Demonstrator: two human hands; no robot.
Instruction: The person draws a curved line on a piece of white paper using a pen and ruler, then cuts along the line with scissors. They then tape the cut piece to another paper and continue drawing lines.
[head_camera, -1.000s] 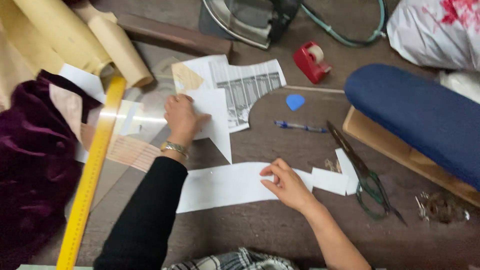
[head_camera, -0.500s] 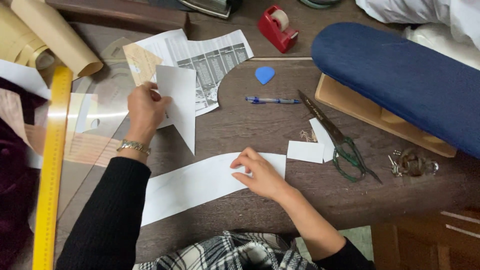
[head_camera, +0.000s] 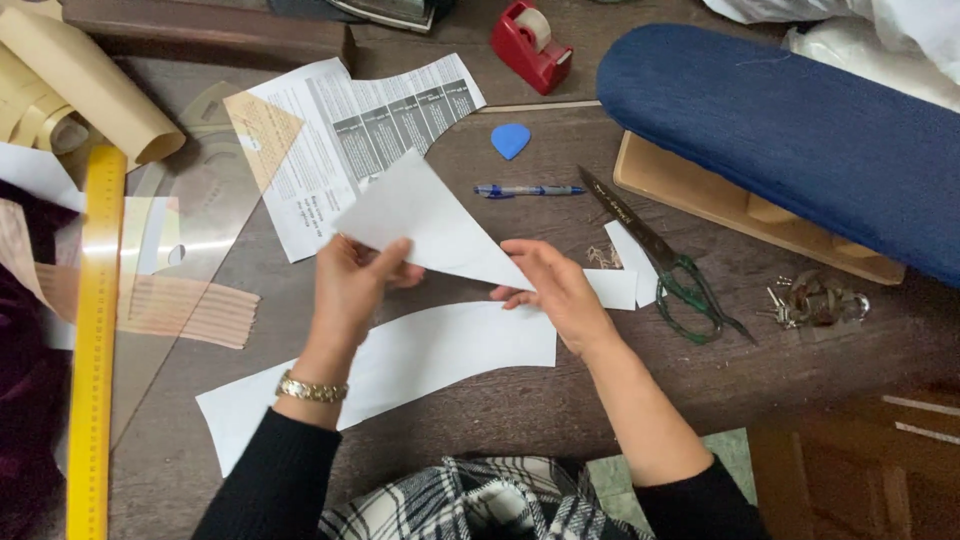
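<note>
Both my hands hold a white triangular paper piece (head_camera: 425, 225) above the wooden table (head_camera: 560, 400). My left hand (head_camera: 350, 285), with a gold watch on the wrist, pinches its left edge. At the pointed right end, my right hand (head_camera: 555, 290) grips the paper. Below them a long curved white paper strip (head_camera: 400, 370) lies flat on the table. A printed paper sheet (head_camera: 350, 130) lies behind the held piece.
Green-handled scissors (head_camera: 670, 265), a blue pen (head_camera: 525, 190), a blue chalk piece (head_camera: 510, 140) and a red tape dispenser (head_camera: 530, 40) lie beyond my hands. A blue padded sleeve board (head_camera: 790, 130) stands at right. A yellow ruler (head_camera: 95, 340) and a clear curve ruler (head_camera: 190, 250) lie left.
My left hand brought the triangular piece to the centre. My right hand left the long strip and took hold of the triangle's tip.
</note>
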